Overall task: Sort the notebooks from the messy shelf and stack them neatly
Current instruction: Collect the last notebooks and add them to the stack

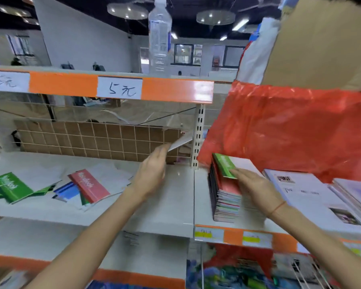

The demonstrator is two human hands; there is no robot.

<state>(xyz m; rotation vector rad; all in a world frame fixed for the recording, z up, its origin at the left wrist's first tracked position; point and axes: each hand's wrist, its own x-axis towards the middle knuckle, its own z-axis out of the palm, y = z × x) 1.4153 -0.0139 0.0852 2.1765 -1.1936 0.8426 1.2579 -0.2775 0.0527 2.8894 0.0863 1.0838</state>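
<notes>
A tall stack of notebooks (225,202) stands on the right shelf section, and the top one (224,164) has a green band along its left edge. My right hand (256,189) lies flat on top of the stack with straight fingers touching that cover. My left hand (152,174) hovers over the white shelf (175,197), left of the stack, and grips a thin pale notebook (180,142) seen edge-on that points toward the upright post. Loose notebooks lie scattered on the left: a green one (10,186), a red one (89,186) and a blue-striped one (67,192).
A slotted upright post (198,134) divides the shelf. A red plastic bag (290,130) hangs behind the stack, under a cardboard box (321,38). White booklets (313,197) lie right of the stack. A water bottle (159,36) stands on the upper shelf. A wire grid (92,138) backs the shelf.
</notes>
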